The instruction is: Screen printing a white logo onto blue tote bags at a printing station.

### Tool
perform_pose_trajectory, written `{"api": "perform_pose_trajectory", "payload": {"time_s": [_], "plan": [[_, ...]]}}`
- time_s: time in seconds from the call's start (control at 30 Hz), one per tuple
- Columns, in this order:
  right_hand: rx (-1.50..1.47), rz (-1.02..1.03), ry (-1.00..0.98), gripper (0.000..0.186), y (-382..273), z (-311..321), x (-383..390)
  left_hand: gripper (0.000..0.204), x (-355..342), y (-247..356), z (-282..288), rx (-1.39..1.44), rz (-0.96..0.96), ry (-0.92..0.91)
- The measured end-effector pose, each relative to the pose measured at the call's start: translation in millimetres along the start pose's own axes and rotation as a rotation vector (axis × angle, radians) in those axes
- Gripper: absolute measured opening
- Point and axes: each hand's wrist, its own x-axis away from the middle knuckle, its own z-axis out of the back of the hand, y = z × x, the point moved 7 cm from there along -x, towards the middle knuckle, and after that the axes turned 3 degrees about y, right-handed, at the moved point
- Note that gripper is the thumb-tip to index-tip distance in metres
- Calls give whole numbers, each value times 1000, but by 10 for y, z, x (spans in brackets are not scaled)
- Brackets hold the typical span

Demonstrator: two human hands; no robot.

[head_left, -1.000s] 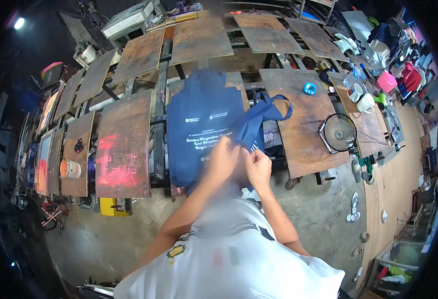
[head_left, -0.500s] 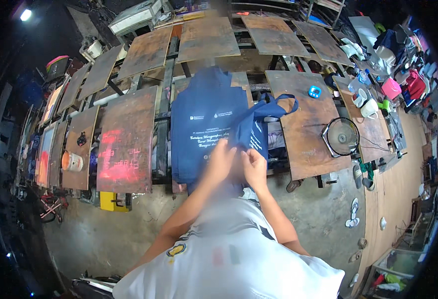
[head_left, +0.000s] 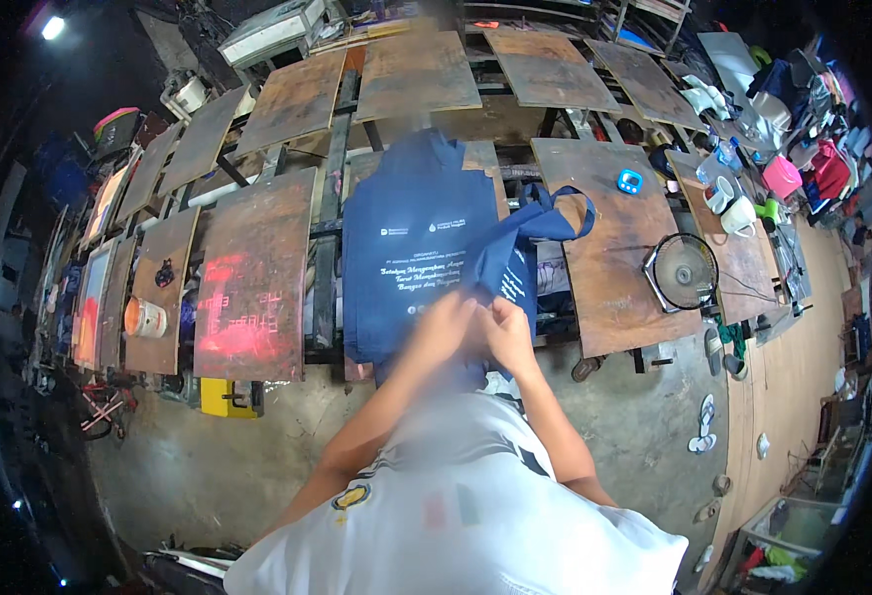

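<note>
A pile of navy blue tote bags (head_left: 396,213) with white print lies on a board straight in front of me. Over its right side is a loose navy tote bag (head_left: 505,258), partly folded, its handle looping off to the right. My right hand (head_left: 508,335) pinches the near edge of this bag, fingers curled in. Close beside it on the left, my left hand (head_left: 443,325) is closed on the same edge, its fingertips partly hidden and a little blurred. Both hands are nearly touching above the pile's near right corner.
Wooden boards in rows flank the bags, one with pink stains (head_left: 247,278). On the right stand a small blue timer (head_left: 629,181), a round fan (head_left: 684,273) and white mugs (head_left: 736,215). A paint-smeared bucket (head_left: 145,318) sits on the left. Slippers (head_left: 701,424) lie on the floor.
My left hand has drawn slightly down and right, closer to my right hand. The bag's near edge has shifted a little with them; the pile looks unmoved.
</note>
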Motion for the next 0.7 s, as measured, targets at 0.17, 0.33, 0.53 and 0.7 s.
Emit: {"api": "perform_pose_trajectory", "payload": {"time_s": [0.17, 0.33, 0.53, 0.7], "plan": [[-365, -97, -69, 25, 229, -136, -21, 25, 20, 13, -18, 308, 102, -52], [-451, -142, -128, 22, 195, -165, -33, 19, 125, 36, -157, 640, 342, -80], [-557, -140, -94, 19, 218, -176, -58, 17, 141, 74, -258, 868, 409, -38], [-720, -239, -19, 16, 333, -223, -54, 17, 159, 94, -288, 1176, 568, 31]]}}
